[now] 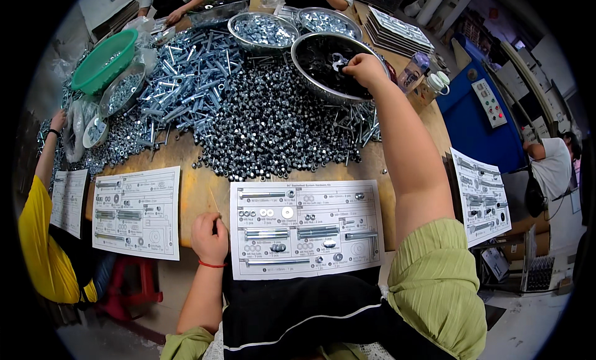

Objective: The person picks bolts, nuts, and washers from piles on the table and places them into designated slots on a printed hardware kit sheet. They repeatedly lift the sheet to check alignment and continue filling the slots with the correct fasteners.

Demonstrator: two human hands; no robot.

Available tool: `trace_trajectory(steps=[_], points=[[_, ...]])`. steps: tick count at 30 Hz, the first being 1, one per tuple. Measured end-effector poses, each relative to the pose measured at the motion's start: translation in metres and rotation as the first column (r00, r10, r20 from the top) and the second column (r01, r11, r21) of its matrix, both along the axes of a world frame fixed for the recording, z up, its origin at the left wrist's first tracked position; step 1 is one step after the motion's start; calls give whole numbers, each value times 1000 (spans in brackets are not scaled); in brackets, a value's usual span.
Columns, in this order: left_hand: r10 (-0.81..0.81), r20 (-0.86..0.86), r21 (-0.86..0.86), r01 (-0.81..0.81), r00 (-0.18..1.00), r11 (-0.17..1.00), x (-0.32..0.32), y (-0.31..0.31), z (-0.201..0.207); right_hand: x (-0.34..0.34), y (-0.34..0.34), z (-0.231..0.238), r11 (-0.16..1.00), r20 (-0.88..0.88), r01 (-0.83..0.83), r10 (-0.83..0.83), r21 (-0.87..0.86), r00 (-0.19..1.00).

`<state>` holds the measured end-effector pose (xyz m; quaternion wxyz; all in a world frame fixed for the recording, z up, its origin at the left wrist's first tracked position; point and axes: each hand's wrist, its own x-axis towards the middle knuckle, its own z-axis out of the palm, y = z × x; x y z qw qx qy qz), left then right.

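My right hand (pixel 367 72) reaches into a steel bowl (pixel 303 69) of black parts (pixel 320 54) at the far right of the heap. Its fingertips are pinched together beside a small silvery piece (pixel 339 63); what they grip I cannot make out. Close to the table's front edge, my left hand (pixel 210 238), a red cord at its wrist, is loosely curled; anything inside its fingers is hidden. Right of it lies a white sheet (pixel 335 270) with pictures of bolts, nuts and washers. A wide heap of nuts (pixel 261 121) spreads beyond the sheet.
Long bolts (pixel 186 74) are piled left of the nuts. Two more steel bowls (pixel 264 45) (pixel 329 23), a green basin (pixel 87 81) and a stack of sheets (pixel 397 37) stand around. Bottles (pixel 415 71) are at right. Co-workers' hands (pixel 174 17) (pixel 59 120) work at the table.
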<state>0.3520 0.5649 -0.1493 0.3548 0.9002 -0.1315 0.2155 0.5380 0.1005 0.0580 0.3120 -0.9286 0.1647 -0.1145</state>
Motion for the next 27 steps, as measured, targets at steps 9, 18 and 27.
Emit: trace_trajectory(steps=[9,18,27], points=[[-58,-5,5,58,998,998,2,-3,-5,21,-2,-8,894,-196,-154,76,-420,978],[-107,-26,-13,106,994,994,2,-3,-12,8,21,-4,970,-5,35,-37,-241,999],[-414,-536,-661,-61,736,748,15,-7,46,-146,116,-10,805,465,-495,319,326,826]])
